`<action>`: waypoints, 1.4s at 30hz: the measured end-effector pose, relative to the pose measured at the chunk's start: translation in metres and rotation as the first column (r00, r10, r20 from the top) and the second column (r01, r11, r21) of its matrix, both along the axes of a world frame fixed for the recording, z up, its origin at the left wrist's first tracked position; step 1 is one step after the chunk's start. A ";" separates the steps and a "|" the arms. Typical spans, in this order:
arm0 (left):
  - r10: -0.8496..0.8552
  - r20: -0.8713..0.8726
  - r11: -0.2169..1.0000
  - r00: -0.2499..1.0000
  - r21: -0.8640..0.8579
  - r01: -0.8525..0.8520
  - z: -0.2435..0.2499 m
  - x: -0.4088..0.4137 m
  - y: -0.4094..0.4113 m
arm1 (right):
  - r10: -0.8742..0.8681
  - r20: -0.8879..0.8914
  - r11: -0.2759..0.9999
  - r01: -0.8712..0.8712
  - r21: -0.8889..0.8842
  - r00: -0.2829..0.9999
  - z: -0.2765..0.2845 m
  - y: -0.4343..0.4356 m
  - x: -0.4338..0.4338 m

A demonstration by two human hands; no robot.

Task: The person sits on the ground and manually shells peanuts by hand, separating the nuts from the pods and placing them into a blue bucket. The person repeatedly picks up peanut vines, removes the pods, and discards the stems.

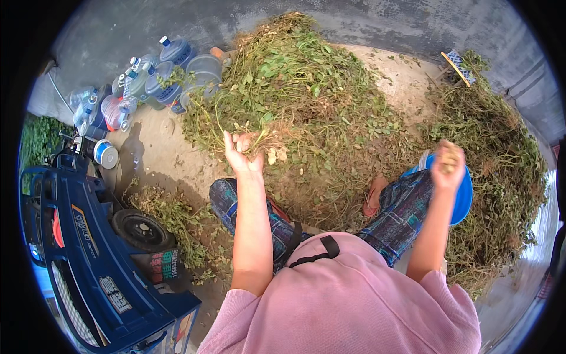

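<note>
My left hand grips a pulled peanut plant by its stems, palm turned up, with roots and a few pale peanut pods hanging at its right side. Peanut pods lie in my right hand, whose fingers are curled around them and slightly blurred. That hand is above a blue plastic bucket, which stands beside my right leg; the bucket's inside is mostly hidden by the hand, forearm and leg. In front of me rises a big heap of peanut plants.
Another heap of drier plants lies to the right, near a small stool. Large water bottles stand by the wall at the upper left. A blue cargo tricycle is at the left, with a white bucket near its front.
</note>
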State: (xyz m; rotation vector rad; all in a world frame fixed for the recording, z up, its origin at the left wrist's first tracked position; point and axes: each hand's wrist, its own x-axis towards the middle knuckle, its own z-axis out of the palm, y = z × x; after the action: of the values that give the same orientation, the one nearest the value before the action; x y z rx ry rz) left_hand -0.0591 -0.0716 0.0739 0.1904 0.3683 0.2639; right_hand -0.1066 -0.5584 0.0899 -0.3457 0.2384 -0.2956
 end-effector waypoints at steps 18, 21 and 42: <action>-0.012 0.047 0.989 0.999 0.150 0.005 0.001 -0.016 -0.067 | 0.840 -0.395 0.476 -0.854 0.210 0.371 -0.050 0.244 -0.010; -0.109 -0.003 0.950 0.994 0.295 0.105 -0.014 -0.023 -0.064 | 0.943 0.094 0.267 -0.894 0.360 0.320 -0.096 0.285 0.013; -0.167 -0.213 0.942 0.963 0.254 0.219 -0.052 -0.040 -0.096 | -0.051 -0.480 -0.117 -0.483 -0.868 0.876 -0.130 0.283 0.045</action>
State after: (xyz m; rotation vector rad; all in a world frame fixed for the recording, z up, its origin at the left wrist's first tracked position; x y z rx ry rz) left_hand -0.0995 -0.1674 0.0215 0.5264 0.4970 0.1004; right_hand -0.0614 -0.2756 -0.0401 -2.0831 0.2844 0.0377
